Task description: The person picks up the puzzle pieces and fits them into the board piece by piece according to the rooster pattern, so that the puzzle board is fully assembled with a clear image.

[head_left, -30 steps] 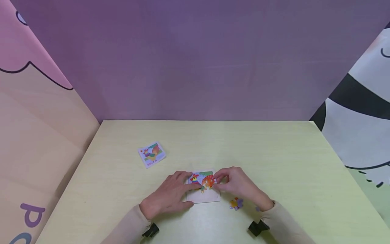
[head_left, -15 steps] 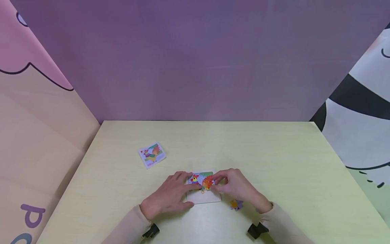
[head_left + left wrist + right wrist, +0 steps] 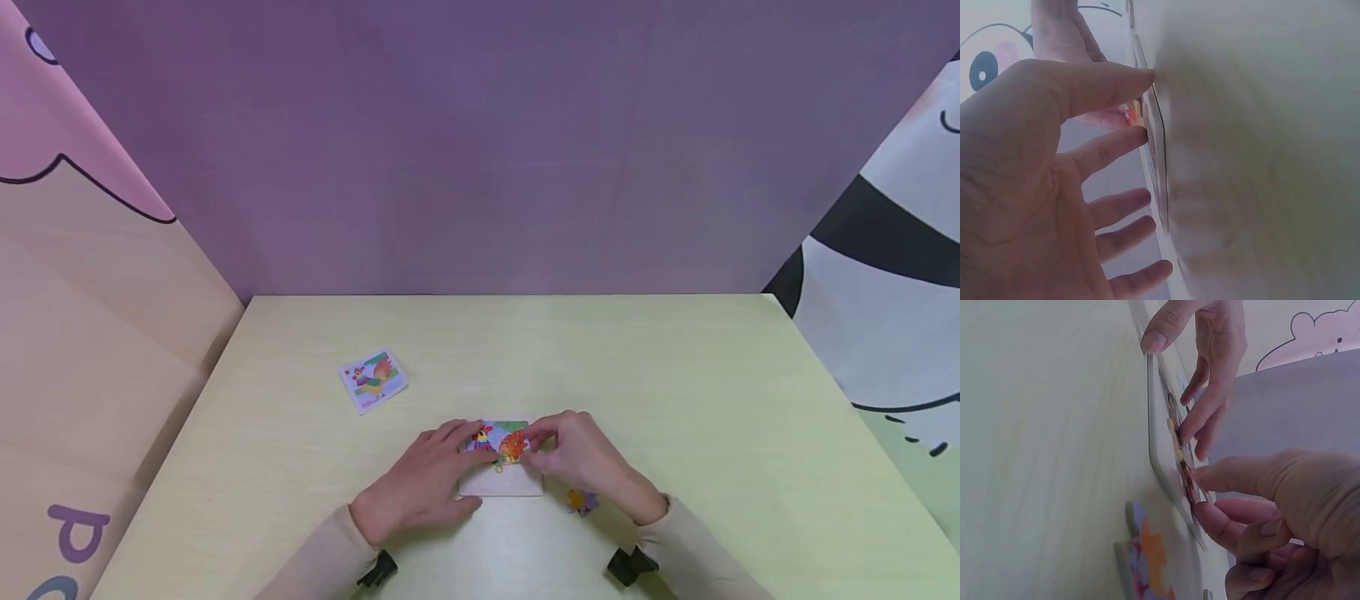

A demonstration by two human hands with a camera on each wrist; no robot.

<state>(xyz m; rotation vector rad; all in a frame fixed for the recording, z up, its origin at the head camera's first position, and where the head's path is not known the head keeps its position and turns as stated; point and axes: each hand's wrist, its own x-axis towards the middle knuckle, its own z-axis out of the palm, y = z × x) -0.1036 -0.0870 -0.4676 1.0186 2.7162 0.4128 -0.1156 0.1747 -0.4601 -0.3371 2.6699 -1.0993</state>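
A white puzzle board (image 3: 501, 485) lies near the front of the table, its lower half bare. Joined jigsaw pieces with a colourful picture (image 3: 495, 435) cover its upper half. My left hand (image 3: 423, 482) rests at the board's left side, fingers fairly straight, index fingertip and another finger on the pieces. In the left wrist view the thumb (image 3: 1110, 86) lies at the board's near edge. With thumb and index finger, my right hand (image 3: 588, 454) pinches an orange-red jigsaw piece (image 3: 513, 446) at the picture's right edge; its other fingers are curled.
A loose jigsaw piece (image 3: 581, 502) in yellow and purple lies on the table, right of the board and by my right wrist. Farther back to the left is a square picture card (image 3: 373, 381). A purple backdrop (image 3: 495, 150) stands behind the table (image 3: 637, 350).
My right hand has shifted slightly left with the orange-red jigsaw piece, now closer against the other pieces. My left fingertips have slid a little right over the picture.
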